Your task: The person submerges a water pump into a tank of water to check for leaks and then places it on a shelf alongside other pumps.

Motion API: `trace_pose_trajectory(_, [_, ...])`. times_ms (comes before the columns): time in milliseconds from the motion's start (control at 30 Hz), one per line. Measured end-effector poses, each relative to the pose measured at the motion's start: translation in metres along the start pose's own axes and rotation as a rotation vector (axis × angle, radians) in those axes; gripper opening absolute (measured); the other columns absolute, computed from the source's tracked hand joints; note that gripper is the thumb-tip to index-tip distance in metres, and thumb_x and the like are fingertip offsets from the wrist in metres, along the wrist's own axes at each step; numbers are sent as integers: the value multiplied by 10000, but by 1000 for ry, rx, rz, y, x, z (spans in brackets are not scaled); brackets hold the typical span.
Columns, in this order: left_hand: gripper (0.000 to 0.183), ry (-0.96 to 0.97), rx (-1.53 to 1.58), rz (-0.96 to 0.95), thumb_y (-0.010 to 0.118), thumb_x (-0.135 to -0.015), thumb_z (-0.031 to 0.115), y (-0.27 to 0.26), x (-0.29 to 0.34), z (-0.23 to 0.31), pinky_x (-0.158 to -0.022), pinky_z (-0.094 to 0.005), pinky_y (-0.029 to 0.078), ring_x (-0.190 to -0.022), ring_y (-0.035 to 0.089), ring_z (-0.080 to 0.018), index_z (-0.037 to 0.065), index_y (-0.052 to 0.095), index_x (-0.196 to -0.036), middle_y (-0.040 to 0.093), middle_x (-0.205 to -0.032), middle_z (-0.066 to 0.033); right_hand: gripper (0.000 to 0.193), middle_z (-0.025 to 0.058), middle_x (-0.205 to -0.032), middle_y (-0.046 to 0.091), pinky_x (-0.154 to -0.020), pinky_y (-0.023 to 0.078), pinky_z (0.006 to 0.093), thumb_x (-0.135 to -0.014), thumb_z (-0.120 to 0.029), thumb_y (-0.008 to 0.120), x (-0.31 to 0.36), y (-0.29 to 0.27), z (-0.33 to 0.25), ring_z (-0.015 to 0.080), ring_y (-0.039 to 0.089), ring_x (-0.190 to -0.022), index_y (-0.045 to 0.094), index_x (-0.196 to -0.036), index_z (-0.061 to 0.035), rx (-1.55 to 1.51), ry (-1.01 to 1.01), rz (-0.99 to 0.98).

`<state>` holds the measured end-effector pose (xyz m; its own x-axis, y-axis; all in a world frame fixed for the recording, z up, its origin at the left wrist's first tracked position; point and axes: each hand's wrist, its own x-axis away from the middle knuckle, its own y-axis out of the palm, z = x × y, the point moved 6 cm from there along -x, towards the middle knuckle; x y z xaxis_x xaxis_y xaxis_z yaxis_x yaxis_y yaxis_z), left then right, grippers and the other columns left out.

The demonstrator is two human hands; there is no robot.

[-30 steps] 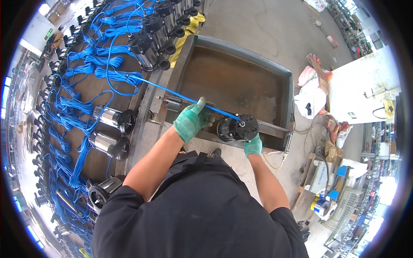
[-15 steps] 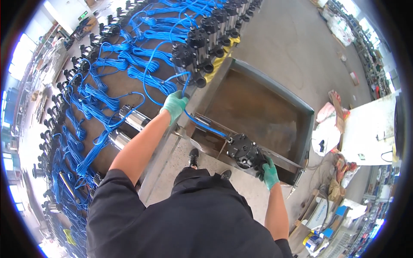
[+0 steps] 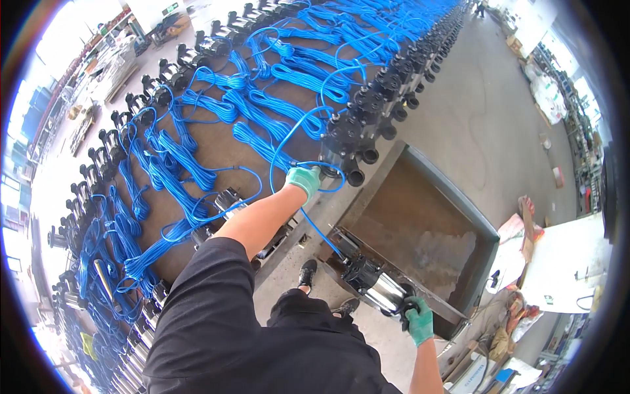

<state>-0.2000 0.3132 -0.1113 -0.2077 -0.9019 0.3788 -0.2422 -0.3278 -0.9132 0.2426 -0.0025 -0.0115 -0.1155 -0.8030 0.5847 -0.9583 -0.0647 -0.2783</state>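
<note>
Now we grip the pump (image 3: 374,289), steel-bodied with a black end, our right hand (image 3: 419,322) in a green glove with fingers wrapped around that end at the rim of the rusty metal tank (image 3: 453,217). Its blue cable (image 3: 318,230) runs up to our left hand (image 3: 303,178), fingers closed on it. Beyond those fingers, rows of black-topped pumps (image 3: 357,121) with coiled blue cables (image 3: 190,171) cover the concrete floor (image 3: 472,118). Right of the right fingers lie a white sheet (image 3: 564,262) and cardboard boxes (image 3: 472,374).
</note>
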Motion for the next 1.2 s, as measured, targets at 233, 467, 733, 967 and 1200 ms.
trace_pose_trajectory(233, [523,-251,21,-278,669,-895,222,-25,34,-98,-987,-479,516,-1273,596,-345,67,593,-1389,609,-1382,-182,286,70,-792,630,-412,477,267,-865,13,549,17,48,-93,129,606,-564,637,-1135,-19,-12,49,-3])
trace_pose_trajectory(467, [369,-630,278,8,572,-973,247,4,44,-221,-897,-378,566,-1154,682,-288,134,623,-1320,663,-1312,-148,251,68,-866,657,-462,452,268,-920,-74,601,-23,151,-192,108,555,-543,610,-1166,-28,-8,-27,-212])
trace_pose_trajectory(733, [294,-311,912,383,578,-1005,305,-184,125,-193,-697,-400,554,-769,700,-284,32,652,-1086,704,-861,-149,332,56,-745,647,-398,391,266,-924,-150,644,-92,253,-251,110,540,-468,575,-1217,-11,109,-73,-364])
trace_pose_trajectory(967, [378,-62,156,78,597,-893,19,-157,142,-171,-804,-447,580,-995,708,-366,28,592,-1271,723,-1078,-184,343,84,-759,678,-420,465,289,-937,-334,653,-145,350,-239,150,616,-491,626,-1095,-31,229,9,-395])
trace_pose_trajectory(1200, [494,-29,290,246,626,-934,158,-136,163,-164,-988,-451,498,-1203,595,-352,99,529,-1415,599,-1346,-144,485,69,-755,654,-386,409,263,-1016,-501,534,-132,316,-247,155,597,-464,545,-1274,-90,160,21,-527])
